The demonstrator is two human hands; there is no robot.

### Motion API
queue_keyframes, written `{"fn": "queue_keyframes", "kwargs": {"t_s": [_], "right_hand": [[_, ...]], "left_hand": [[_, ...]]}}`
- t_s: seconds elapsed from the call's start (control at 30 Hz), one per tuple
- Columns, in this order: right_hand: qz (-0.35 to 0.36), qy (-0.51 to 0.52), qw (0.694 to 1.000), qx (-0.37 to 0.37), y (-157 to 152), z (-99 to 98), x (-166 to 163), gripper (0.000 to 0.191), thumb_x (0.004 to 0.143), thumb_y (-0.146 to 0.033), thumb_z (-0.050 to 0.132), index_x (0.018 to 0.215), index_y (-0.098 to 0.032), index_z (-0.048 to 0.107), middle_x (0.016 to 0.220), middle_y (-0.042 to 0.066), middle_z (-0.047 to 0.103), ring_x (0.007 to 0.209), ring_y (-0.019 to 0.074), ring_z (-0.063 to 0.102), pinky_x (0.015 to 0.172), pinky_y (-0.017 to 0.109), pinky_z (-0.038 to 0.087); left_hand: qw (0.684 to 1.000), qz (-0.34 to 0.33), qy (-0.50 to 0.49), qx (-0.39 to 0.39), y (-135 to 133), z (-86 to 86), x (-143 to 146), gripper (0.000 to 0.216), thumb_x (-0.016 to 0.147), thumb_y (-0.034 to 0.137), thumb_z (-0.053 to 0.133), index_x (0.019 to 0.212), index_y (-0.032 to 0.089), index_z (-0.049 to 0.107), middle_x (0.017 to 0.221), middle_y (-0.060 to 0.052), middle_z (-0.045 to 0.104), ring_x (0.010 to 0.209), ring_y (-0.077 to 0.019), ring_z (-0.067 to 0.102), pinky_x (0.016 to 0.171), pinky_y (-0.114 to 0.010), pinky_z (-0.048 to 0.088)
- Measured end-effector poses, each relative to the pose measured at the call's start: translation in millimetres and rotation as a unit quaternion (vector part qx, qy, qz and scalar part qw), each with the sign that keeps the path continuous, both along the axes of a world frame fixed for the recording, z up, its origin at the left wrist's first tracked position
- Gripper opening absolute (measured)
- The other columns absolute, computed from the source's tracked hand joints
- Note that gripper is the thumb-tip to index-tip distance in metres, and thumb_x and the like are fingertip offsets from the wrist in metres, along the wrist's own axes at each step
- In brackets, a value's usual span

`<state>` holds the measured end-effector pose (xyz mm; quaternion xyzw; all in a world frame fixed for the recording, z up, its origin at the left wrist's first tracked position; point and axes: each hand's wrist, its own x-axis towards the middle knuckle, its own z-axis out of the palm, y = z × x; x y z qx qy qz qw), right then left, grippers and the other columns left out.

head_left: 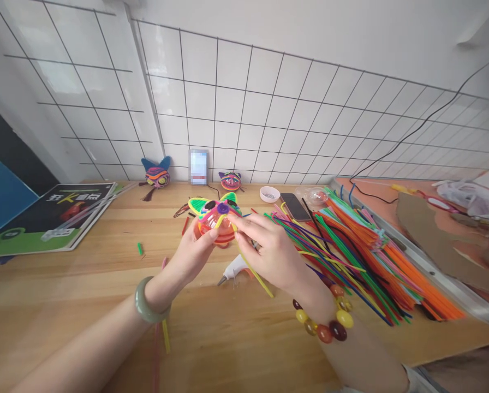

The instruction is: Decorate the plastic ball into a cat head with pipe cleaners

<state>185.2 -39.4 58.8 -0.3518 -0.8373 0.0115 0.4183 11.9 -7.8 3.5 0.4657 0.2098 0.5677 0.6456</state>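
Note:
My left hand [192, 252] is closed around the side of a colourful pipe-cleaner animal head [222, 209], raised just over the table. The head has green ears edged in yellow, dark eyes, a purple nose and a clear, shiny lower part. On its right, the fingers of my right hand [275, 251] pinch a yellow pipe cleaner [264, 283] against the front. One end of that stem bends over the clear part, while its long tail hangs down to the right. A hot glue gun [234, 268] lies below my right hand, partly hidden.
Bundles of pipe cleaners [375, 262] spread across the right side. Two finished-looking heads, one blue-eared [156, 173] and one smaller [230, 180], stand by the wall grid. A lit phone [198, 166], white bowl [269, 194], dark phone [296, 207] and magazine [27, 232] lie around.

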Motion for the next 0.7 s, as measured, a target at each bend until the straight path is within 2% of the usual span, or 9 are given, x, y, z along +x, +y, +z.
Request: {"fn": "queue_keyframes", "kwargs": {"t_s": [0.17,0.3,0.4,0.57,0.7], "right_hand": [[0.003,-0.018,0.998,-0.057,-1,2.9,2,0.04,0.097,-0.013,0.049,0.135,-0.011,0.061,0.094,0.009,0.071,0.08,0.0184,0.065,0.075,0.035,0.057],[0.019,0.001,0.992,-0.126,-3,5.0,4,0.041,0.098,-0.018,0.052,0.139,-0.017,0.059,0.103,0.007,0.074,0.084,0.0164,0.068,0.077,0.03,0.056],[0.011,-0.008,0.988,-0.156,-5,8.6,7,0.042,0.099,-0.021,0.052,0.141,-0.02,0.057,0.099,0.005,0.076,0.081,0.0153,0.068,0.075,0.028,0.055],[0.008,-0.044,0.985,-0.166,-6,12.6,10,0.045,0.101,-0.019,0.043,0.145,-0.02,0.053,0.097,0.004,0.077,0.074,0.0135,0.066,0.071,0.027,0.051],[0.001,-0.037,0.99,-0.139,-5,9.7,8,0.045,0.1,-0.018,0.044,0.143,-0.018,0.055,0.087,0.003,0.077,0.066,0.0118,0.063,0.064,0.025,0.049]], "left_hand": [[1.0,-0.008,-0.001,-0.004,0,0.4,0,0.039,0.081,0.04,0.076,0.111,0.017,0.066,0.114,-0.012,0.072,0.102,-0.0261,0.067,0.084,-0.036,0.053],[1.0,-0.008,0.002,-0.011,0,0.3,-1,0.041,0.081,0.041,0.077,0.111,0.016,0.066,0.11,-0.012,0.072,0.098,-0.0243,0.067,0.081,-0.034,0.054],[1.0,-0.01,0.004,-0.01,0,-0.3,-1,0.04,0.081,0.04,0.076,0.111,0.017,0.065,0.109,-0.012,0.072,0.099,-0.0247,0.067,0.082,-0.035,0.053],[1.0,-0.015,0.004,-0.008,0,-1.1,0,0.039,0.082,0.041,0.075,0.112,0.017,0.065,0.108,-0.011,0.072,0.095,-0.0237,0.067,0.077,-0.033,0.053],[1.0,-0.017,0.0,-0.008,-1,0.1,0,0.038,0.082,0.041,0.076,0.111,0.017,0.065,0.105,-0.01,0.072,0.092,-0.0225,0.068,0.078,-0.033,0.053]]}}
